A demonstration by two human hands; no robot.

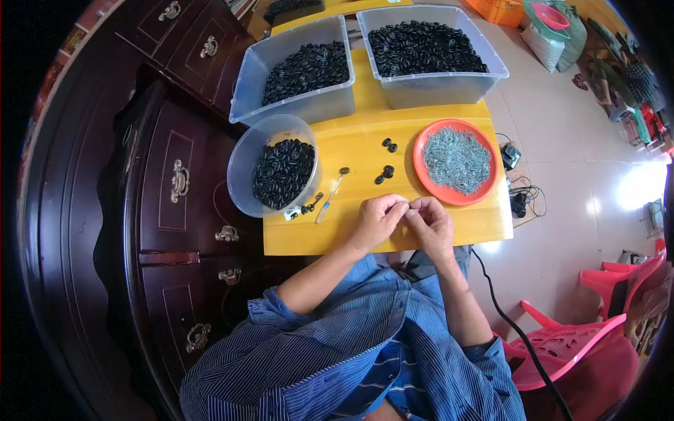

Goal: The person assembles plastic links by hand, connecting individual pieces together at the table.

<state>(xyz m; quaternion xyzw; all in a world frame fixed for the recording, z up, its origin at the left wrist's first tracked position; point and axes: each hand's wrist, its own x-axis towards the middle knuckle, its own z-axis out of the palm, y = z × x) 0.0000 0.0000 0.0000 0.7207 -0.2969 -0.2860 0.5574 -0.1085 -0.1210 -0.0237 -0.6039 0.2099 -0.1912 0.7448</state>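
My left hand [381, 219] and my right hand [433, 226] meet over the table's near edge, thumbs and fingertips pinched together. What lies between the fingertips is too small to make out. Just beyond them, a few loose black oval pieces [388, 171] rest on the yellow table [351, 242], with another small group [390, 144] farther back. To the right, an orange-red plate [456, 200] holds a heap of small silvery metal pieces [456, 160]. A thin screwdriver-like tool [328, 201] with a pale handle lies left of my hands, a black oval piece [344, 170] at its far tip.
A round clear tub [241, 179] of black oval pieces stands at the table's left. Two rectangular clear bins, left [316, 107] and right [442, 91], hold more. Dark wooden drawers [168, 175] flank the left side. A pink chair [554, 344] and black cable [502, 309] are right.
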